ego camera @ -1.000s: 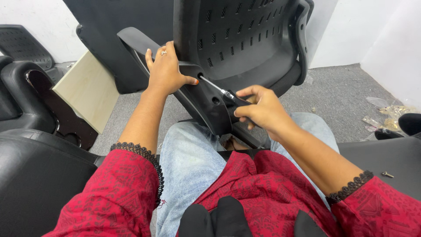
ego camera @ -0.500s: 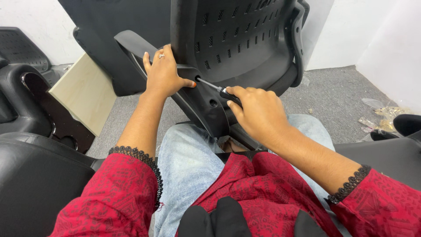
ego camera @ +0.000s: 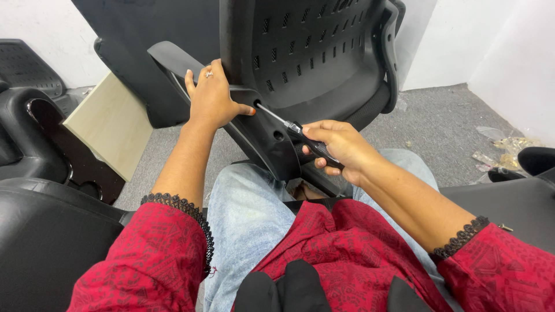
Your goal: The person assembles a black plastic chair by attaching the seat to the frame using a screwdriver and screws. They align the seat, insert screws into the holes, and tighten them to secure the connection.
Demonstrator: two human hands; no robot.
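Screwdriver [ego camera: 292, 128] was held in the right hand [ego camera: 338, 147], the grip closed around its dark handle, and its thin metal shaft pointed up and left toward a hole in the black plastic bracket [ego camera: 272, 136] under the chair back [ego camera: 312, 52]. The tip lay just beside the thumb of the left hand [ego camera: 211, 98], which pressed flat on the bracket with fingers spread, its grip wide and holding nothing. The chair part rested over the knees in blue jeans [ego camera: 248, 214], above the grey carpet [ego camera: 439, 121]. I judged that the tip could slip out of the hole and hit the near thumb, because the shaft met the bracket at a slant. The chair back could also slide off the lap, as only one hand steadied it.
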